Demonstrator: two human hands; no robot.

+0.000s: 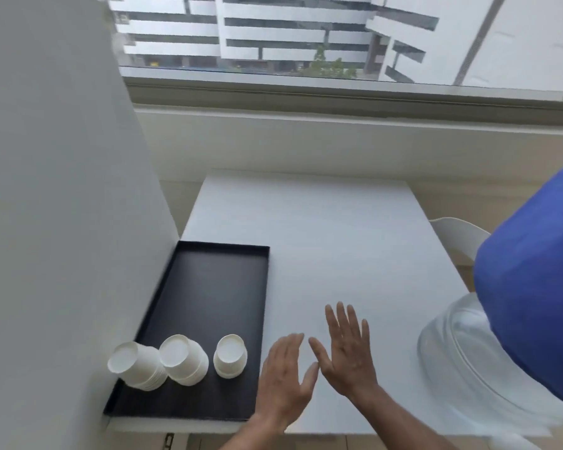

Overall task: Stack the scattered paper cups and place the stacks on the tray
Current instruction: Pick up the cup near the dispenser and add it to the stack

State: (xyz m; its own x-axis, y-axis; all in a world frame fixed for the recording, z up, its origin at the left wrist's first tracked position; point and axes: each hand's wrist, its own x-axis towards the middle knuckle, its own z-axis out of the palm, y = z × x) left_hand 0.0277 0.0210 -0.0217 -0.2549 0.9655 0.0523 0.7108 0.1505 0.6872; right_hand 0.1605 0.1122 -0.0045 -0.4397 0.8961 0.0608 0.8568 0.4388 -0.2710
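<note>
three stacks of white paper cups stand upside down in a row on the near end of the black tray (208, 287), at the table's (322, 228) left side: the left stack (137, 365) by the tray's left rim, the middle stack (184, 358) touching or nearly touching it, and the right stack (230, 355) a little apart and shorter. both hands hover over the bare table just right of the tray, holding nothing. the left hand (285, 381) is nearest the cups, its fingers straight and together, its wrist over the tray's near right corner. the right hand (348, 345) is beside it with fingers spread wide; the thumbs come close but whether they touch is unclear. the left hand's fingertips are blurred. how many cups are in each stack cannot be counted. the tray's left rim is smeared against a grey wall (46, 190) that runs along it. at right, a large blue shape (533, 303) cuts off the table's edge and partly covers a clear plastic thing (452, 345), whose form is hard to make out. a white chair back (452, 232) shows behind the table, and a window (306, 37) beyond looks out on buildings.
</note>
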